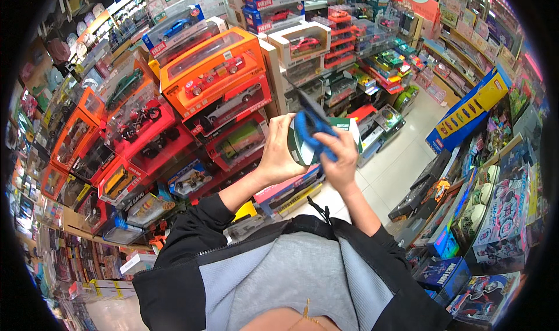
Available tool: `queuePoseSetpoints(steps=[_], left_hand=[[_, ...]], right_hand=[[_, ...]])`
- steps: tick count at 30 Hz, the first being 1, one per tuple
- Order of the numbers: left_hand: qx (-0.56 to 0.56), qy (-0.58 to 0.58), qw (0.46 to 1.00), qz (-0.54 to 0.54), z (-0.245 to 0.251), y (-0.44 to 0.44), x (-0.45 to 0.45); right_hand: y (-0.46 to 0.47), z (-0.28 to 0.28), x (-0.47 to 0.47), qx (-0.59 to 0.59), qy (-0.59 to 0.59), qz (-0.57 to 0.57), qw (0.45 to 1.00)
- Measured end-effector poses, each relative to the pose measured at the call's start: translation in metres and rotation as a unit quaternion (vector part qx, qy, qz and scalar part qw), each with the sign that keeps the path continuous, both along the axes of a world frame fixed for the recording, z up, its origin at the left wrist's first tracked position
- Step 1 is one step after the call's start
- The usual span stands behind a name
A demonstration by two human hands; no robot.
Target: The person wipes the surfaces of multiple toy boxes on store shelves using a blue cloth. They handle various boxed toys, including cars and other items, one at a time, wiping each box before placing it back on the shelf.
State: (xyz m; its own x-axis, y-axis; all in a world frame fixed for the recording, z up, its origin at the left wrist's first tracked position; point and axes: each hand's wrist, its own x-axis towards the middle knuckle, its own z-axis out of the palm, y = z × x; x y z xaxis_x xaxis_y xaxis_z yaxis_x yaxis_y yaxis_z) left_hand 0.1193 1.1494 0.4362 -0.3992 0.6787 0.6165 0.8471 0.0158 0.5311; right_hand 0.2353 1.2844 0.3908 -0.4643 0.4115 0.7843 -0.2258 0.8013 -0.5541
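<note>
Both hands are in front of my chest. My left hand (279,149) grips the left side of a small dark green and white box (298,149), thumb near its lower edge and fingers over the far edge. In my right hand (340,158) is a blue cloth-like item (315,132), held across the box's face and hiding much of it. A dark, pointed part stretches from this item up and to the left. Blur keeps me from telling exactly what it is.
At the left, boxed model cars stand stacked, among them an orange box (214,73) with a red racing car. A blue and yellow display box (471,106) leans at the right above more toy boxes. Pale floor tiles (388,156) run between the displays.
</note>
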Motion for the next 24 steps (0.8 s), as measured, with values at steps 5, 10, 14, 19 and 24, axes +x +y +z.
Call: queuePoseSetpoints(steps=[5,10,14,19,24], left_hand=[[-0.038,-0.055,0.997,0.027,-0.042,0.002,0.026],[-0.092,-0.062,0.994,0.022,-0.091,0.016,0.046],[-0.097,-0.105,0.988,0.059,-0.115,0.014,0.049],[-0.09,-0.187,0.971,0.12,-0.12,-0.016,0.043],[-0.049,-0.335,0.918,0.206,-0.129,-0.055,0.034]], right_hand=[[0.074,-0.085,0.026,-0.371,-0.142,-0.074,0.915],[0.022,-0.096,0.016,-0.165,-0.105,0.031,0.98],[0.019,-0.105,0.011,-0.069,-0.124,0.076,0.987],[0.091,-0.19,0.024,-0.113,-0.315,-0.034,0.942],[0.11,-0.258,0.05,-0.739,-0.174,0.143,0.635]])
